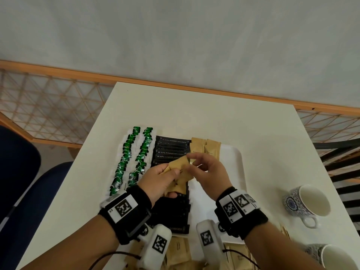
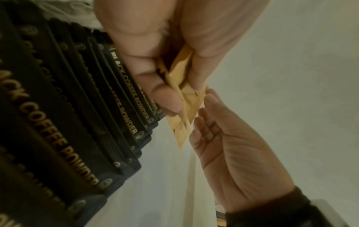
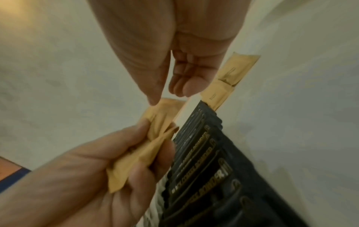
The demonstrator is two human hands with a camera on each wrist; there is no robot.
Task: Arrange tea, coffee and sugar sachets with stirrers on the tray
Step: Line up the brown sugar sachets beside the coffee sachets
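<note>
The white tray (image 1: 236, 162) sits on the table (image 1: 253, 129) and holds three kinds of sachets: two columns of green tea bags (image 1: 134, 156) along its left side, a long overlapping row of black coffee sachets (image 1: 171, 151) down its middle, and two brown sugar sachets (image 1: 206, 147) at its far end, just right of the coffee. Above the coffee row the left hand (image 1: 159, 178) grips a bunch of brown sachets (image 1: 179, 172), thumb and fingers curled round them. The right hand (image 1: 206, 170) pinches the top one's corner between thumb and fingertips. Right of the tray stand two patterned cups (image 1: 305, 201), the farther one holding nothing visible. More brown sachets (image 1: 179, 250) lie at the tray's near end.
</note>
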